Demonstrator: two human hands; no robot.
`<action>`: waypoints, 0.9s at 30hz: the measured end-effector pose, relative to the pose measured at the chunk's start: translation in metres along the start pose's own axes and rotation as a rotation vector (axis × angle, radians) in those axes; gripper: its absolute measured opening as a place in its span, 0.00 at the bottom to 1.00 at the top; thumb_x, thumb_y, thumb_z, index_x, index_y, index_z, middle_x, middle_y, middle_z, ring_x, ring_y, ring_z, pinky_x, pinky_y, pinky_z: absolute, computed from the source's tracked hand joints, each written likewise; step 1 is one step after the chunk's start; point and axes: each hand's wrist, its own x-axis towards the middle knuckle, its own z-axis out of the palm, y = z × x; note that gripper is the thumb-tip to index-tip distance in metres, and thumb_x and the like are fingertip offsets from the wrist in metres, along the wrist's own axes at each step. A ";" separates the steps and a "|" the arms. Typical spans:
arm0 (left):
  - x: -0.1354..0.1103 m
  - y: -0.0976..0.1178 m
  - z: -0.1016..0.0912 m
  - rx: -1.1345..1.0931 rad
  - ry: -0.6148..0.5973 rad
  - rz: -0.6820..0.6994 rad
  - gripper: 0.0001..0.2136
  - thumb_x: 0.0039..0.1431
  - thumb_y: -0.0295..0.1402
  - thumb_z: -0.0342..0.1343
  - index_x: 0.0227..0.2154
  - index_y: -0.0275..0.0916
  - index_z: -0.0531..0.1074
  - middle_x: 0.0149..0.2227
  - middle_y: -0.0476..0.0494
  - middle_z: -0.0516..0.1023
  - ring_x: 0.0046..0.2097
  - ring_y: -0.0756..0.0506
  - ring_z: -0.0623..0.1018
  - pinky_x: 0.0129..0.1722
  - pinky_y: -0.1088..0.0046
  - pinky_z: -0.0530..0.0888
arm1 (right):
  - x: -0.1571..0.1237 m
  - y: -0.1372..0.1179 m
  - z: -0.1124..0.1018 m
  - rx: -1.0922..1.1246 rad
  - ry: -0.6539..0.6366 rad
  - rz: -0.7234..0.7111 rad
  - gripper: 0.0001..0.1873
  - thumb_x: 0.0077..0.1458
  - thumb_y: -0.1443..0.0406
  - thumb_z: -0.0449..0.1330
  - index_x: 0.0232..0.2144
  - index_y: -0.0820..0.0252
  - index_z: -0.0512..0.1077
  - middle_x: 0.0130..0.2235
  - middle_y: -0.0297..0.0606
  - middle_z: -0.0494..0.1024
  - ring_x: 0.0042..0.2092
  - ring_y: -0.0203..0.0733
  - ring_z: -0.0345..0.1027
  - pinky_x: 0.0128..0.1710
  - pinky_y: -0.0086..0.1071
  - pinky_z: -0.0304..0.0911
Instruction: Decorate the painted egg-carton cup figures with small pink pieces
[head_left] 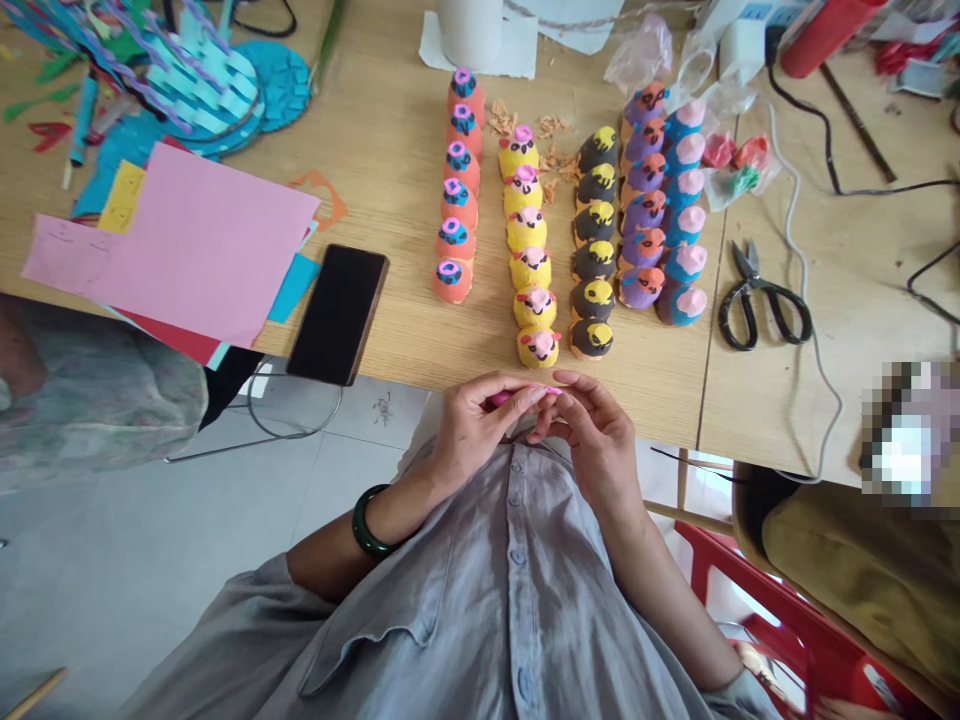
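Observation:
At the table's front edge, my left hand [480, 420] is closed around a lump of bright pink modelling clay [498, 398]. A small pink bit of the same clay [553, 390] shows between the fingertips of both hands. My right hand [600, 430] pinches at that bit, thumb and forefinger together, its other fingers curled. Just beyond my hands stands a row of yellow clay figures [529, 268] with pink tops and dark face marks. To its left runs an orange row [454, 282] with blue and pink tops. On its right is a black row [592, 300] with yellow tops.
Purple figures [640, 246] and blue ones with pink tops [684, 226] stand farther right, near black-handled scissors [765, 300] and a white cable [795, 220]. At left lie a phone [337, 315] and pink paper [225, 240]. People sit on both sides.

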 end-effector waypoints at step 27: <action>0.000 -0.001 -0.001 -0.069 0.027 -0.035 0.10 0.59 0.41 0.64 0.33 0.40 0.83 0.29 0.47 0.80 0.29 0.51 0.76 0.29 0.76 0.72 | 0.002 0.001 0.006 0.051 -0.028 0.081 0.13 0.52 0.60 0.71 0.40 0.56 0.76 0.31 0.30 0.80 0.26 0.35 0.73 0.26 0.31 0.75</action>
